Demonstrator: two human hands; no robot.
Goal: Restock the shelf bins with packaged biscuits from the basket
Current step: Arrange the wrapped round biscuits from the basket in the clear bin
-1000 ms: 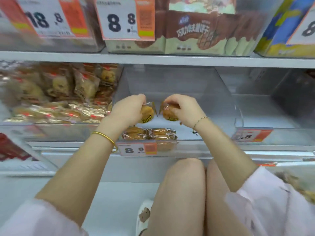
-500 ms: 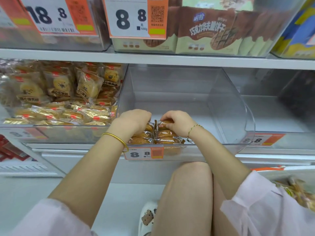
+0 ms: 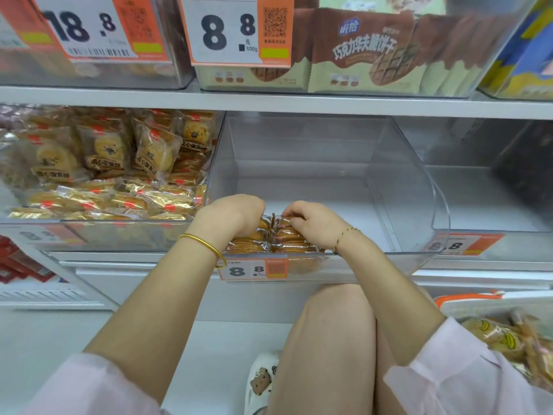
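Observation:
A clear plastic shelf bin (image 3: 413,205) sits in the middle of the shelf, mostly bare inside. Two short rows of packaged round biscuits (image 3: 287,242) lie at its front wall. My left hand (image 3: 230,215) is over the left row, fingers curled down onto a biscuit pack. My right hand (image 3: 311,221) is over the right row, fingertips pinching the top pack there. The basket (image 3: 466,304) with more biscuit packs (image 3: 502,339) stands at the lower right, partly cut off by the frame edge.
A full bin of egg-yolk biscuit packs (image 3: 119,163) stands to the left. Above, a shelf edge (image 3: 269,100) carries bins with price tags and brown cracker bags (image 3: 365,55). To the right is another clear bin (image 3: 490,205). My knees (image 3: 335,339) are below the shelf.
Both hands came down from mid-bin height, carrying a biscuit pack each, to the front of the bin and now rest on the stacked rows.

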